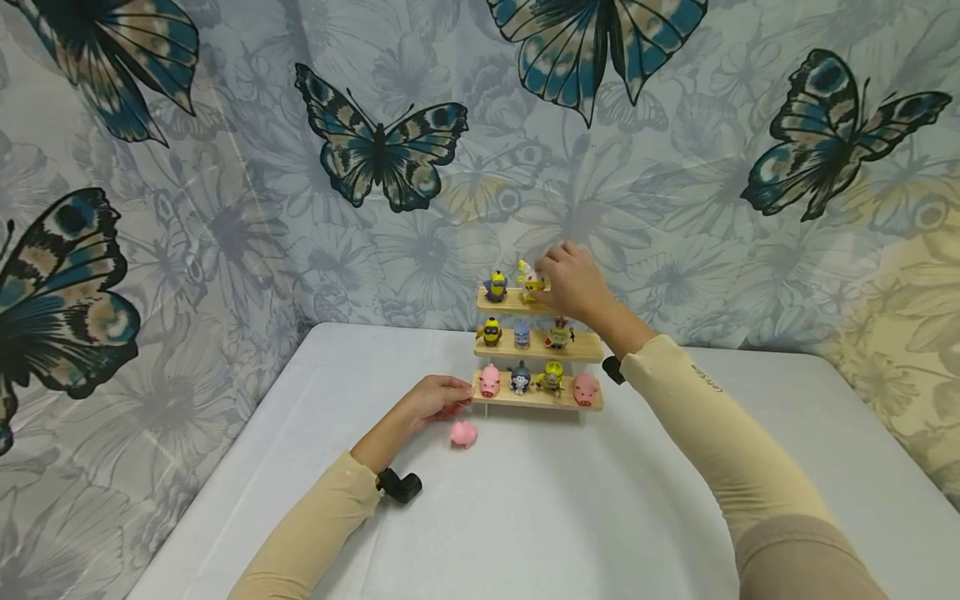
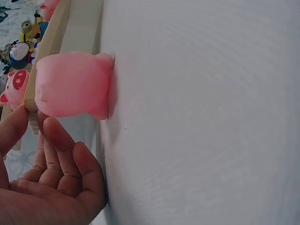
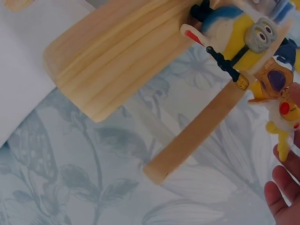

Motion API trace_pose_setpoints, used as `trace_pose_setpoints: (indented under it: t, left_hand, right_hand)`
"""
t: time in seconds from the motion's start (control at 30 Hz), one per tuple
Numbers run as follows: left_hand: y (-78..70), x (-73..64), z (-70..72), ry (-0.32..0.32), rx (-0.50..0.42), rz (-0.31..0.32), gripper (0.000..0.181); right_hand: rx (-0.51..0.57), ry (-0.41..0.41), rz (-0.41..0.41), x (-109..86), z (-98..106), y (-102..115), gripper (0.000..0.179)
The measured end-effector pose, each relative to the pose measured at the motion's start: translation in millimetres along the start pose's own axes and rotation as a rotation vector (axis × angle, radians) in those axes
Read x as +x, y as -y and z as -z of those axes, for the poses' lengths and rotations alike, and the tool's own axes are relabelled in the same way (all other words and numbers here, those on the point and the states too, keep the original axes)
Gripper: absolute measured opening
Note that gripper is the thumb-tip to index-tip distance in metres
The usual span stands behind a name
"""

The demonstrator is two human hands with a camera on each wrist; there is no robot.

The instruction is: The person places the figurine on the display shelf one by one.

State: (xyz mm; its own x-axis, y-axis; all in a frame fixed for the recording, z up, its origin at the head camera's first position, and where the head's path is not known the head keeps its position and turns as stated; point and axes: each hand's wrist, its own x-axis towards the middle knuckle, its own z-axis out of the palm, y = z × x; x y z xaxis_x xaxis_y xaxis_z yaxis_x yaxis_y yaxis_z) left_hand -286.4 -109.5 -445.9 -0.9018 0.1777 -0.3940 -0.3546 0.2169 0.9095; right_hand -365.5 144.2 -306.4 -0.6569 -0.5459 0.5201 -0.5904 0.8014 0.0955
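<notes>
A three-tier wooden display shelf (image 1: 525, 401) carries rows of small figurines. At its top tier my right hand (image 1: 573, 279) pinches a yellow-and-white figurine (image 1: 532, 284), beside a caped yellow minion (image 1: 496, 287). The same yellow figurine (image 3: 283, 136) shows at the right edge of the right wrist view, against the fingers. My left hand (image 1: 435, 398) grips the left end of the bottom tier between thumb and fingertips. Just in front of that end, a pink pig (image 1: 463, 433) stands on the white table, seen from behind in the left wrist view.
The middle tier bears a minion (image 1: 491, 332), a blue-grey figurine (image 1: 522, 334) and a crowned minion (image 1: 558, 334). Two pink pigs, a grey-hooded figurine (image 1: 520, 378) and a yellow-capped one (image 1: 551, 377) occupy the bottom tier. Butterfly-printed cloth (image 1: 420, 258) hangs behind the table (image 1: 525, 517).
</notes>
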Motion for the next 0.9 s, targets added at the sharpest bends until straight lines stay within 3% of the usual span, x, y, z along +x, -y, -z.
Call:
trace_pose_setpoints:
  t: [0.57, 0.9]
  left_hand:
    - [-1.0, -1.6, -0.5, 0.002, 0.005, -0.001, 0.024]
    - [0.9, 0.0, -0.1, 0.007, 0.01, -0.009, 0.027]
  right_hand:
    - [0.043, 0.039, -0.062, 0.7, 3.0, 2.5, 0.043]
    - [0.033, 0.038, -0.051, 0.8, 3.1, 5.1, 0.045]
